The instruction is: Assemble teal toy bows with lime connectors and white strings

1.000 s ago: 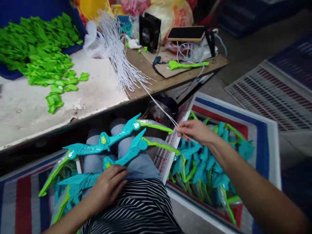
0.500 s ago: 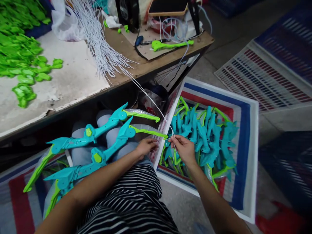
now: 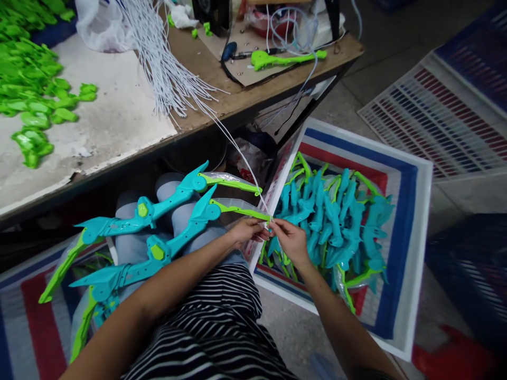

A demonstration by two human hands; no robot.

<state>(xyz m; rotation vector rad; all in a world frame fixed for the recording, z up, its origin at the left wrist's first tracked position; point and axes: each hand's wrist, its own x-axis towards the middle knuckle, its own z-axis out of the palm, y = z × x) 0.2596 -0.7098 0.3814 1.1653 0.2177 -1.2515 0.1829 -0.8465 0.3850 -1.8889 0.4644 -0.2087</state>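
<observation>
Cord [image 3: 250,170] in right hand [image 3: 291,241], left hand [image 3: 247,232] now closer

Black top [image 3: 209,327] with thin white stripes down at 7 o'clock, plus plain greyish-blue trousers [image 3: 208,240] showing around 8 o'clock

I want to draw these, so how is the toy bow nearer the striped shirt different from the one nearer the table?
The near bow has the left hand and right hand at its tip, with white string held there; the far bow has no hand on it. The near bow lies closer to the striped shirt, while the far bow lies closer to the table. Both look blue-green, with bright green at the middle and ends.
</observation>
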